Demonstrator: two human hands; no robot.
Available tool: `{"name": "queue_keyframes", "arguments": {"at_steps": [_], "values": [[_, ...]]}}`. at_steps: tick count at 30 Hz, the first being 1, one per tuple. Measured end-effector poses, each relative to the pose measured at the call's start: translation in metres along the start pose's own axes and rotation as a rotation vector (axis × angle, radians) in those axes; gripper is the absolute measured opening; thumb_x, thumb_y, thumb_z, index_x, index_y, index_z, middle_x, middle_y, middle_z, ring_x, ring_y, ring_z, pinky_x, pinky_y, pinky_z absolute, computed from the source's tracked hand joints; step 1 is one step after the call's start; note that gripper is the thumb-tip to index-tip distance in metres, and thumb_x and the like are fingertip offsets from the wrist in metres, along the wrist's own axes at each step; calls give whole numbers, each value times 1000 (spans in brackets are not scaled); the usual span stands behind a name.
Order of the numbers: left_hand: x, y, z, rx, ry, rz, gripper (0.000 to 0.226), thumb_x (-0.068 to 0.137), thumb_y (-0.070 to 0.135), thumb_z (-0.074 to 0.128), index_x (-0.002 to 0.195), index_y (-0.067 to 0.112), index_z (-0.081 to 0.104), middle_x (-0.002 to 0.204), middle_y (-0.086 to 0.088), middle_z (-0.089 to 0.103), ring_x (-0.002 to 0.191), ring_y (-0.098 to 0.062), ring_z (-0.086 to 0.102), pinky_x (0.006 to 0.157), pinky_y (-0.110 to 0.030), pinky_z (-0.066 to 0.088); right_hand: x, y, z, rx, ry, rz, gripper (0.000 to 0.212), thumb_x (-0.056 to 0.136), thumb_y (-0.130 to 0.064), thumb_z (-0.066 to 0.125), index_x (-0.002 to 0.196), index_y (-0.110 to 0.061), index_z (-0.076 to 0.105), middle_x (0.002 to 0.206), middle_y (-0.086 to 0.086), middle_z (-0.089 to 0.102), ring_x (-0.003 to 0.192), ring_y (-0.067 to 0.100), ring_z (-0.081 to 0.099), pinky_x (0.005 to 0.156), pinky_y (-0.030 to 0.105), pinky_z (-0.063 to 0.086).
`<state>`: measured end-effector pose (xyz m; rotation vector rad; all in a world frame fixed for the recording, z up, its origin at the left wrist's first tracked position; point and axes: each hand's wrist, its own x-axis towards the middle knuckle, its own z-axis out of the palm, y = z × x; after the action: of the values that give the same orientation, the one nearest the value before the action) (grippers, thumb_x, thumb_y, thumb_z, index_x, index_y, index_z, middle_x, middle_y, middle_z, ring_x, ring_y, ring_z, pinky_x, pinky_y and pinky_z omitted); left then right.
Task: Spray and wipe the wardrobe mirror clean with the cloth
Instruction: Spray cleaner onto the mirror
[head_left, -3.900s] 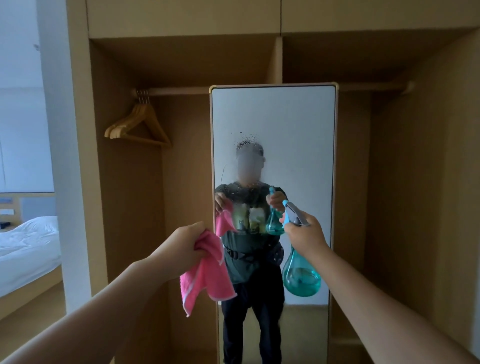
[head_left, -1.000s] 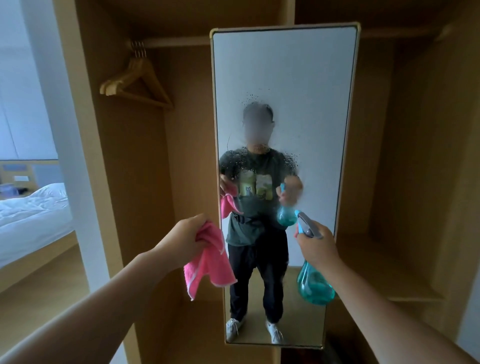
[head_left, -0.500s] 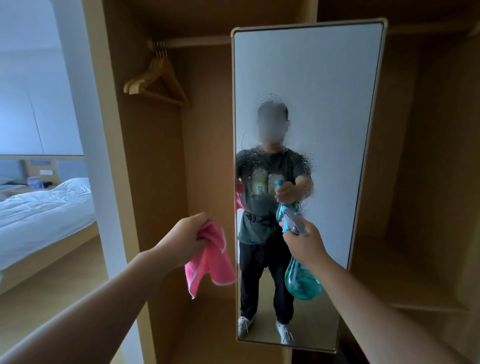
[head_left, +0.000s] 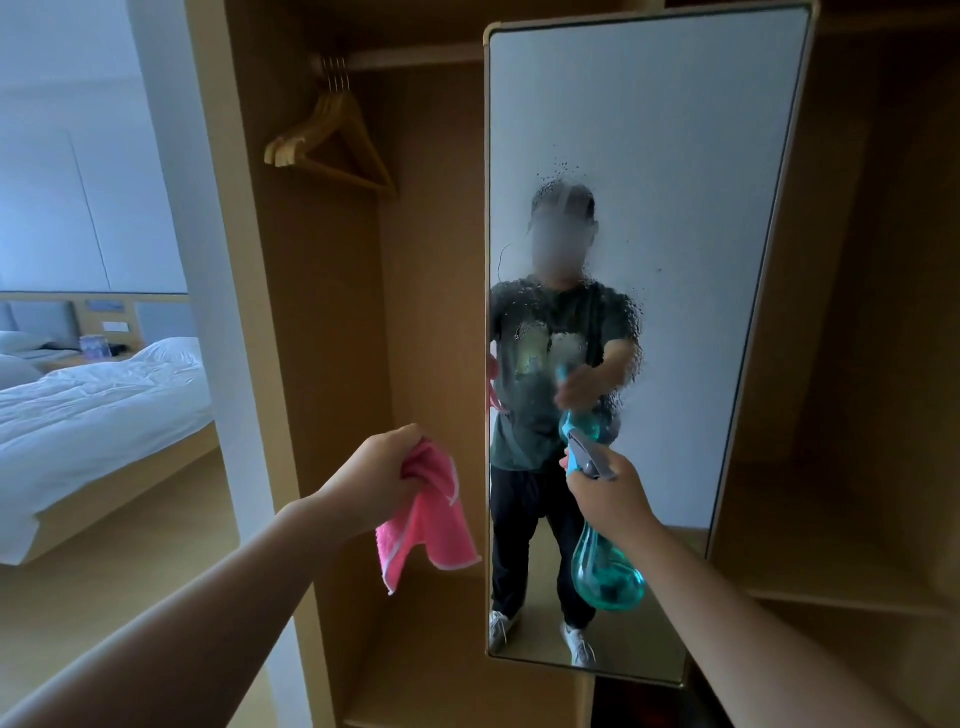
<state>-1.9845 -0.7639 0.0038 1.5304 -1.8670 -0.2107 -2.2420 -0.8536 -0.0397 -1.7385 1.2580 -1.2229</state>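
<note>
Both bare arms are reaching forward from the lower corners, forearms converging slightly. The left hand (head_left: 382, 475) is showing its back to the camera, its fingers curling round a bunched cloth (head_left: 428, 525) that is drooping below the fist. The right hand (head_left: 610, 493), roughly level with it, is gripping the neck of a bottle (head_left: 605, 577), wrist straight, with the fingertips hiding behind the knuckles.
</note>
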Motion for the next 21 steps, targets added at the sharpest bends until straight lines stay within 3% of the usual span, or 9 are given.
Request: {"name": "queue_keyframes", "arguments": {"at_steps": [2, 5, 13, 17, 21], "values": [[-3, -3, 7, 10, -11, -17, 34, 81, -6, 56, 90, 27, 62, 79, 21, 68, 76, 8, 64, 61, -14, 54, -3, 7, 7, 18, -5, 20, 23, 87, -3, 49, 101, -15, 62, 94, 11, 65, 59, 13, 51, 46, 10, 38], [-7, -7, 16, 21, -38, -28, 38, 81, -6, 57, 88, 31, 59, 82, 33, 63, 76, 13, 62, 57, -6, 48, -9, 19, 16, 0, -31, 48, 24, 89, -5, 50, 108, -14, 61, 99, 7, 65, 65, 9, 53, 51, 10, 38], [-14, -24, 37, 39, -54, -72, 26, 82, -4, 58, 92, 21, 61, 84, 14, 65, 76, 11, 61, 57, -9, 50, -23, 45, 30, -13, -56, 95, 19, 89, -3, 50, 101, -14, 58, 76, 0, 54, 64, 6, 48, 53, 12, 34], [-15, -23, 42, 34, -55, -83, 24, 82, -5, 58, 93, 16, 62, 80, 16, 65, 75, 12, 62, 57, -9, 50, -26, 49, 30, -7, -63, 102, 22, 89, -3, 50, 106, -13, 60, 91, 7, 62, 67, 7, 50, 55, 14, 35], [-14, -19, 45, 57, -56, -71, 28, 82, -4, 57, 93, 21, 62, 81, 20, 64, 77, 14, 59, 58, -7, 48, -27, 52, 26, -37, -41, 92, 13, 88, -6, 51, 86, -16, 59, 70, 2, 54, 57, 9, 46, 47, 11, 33]]}}
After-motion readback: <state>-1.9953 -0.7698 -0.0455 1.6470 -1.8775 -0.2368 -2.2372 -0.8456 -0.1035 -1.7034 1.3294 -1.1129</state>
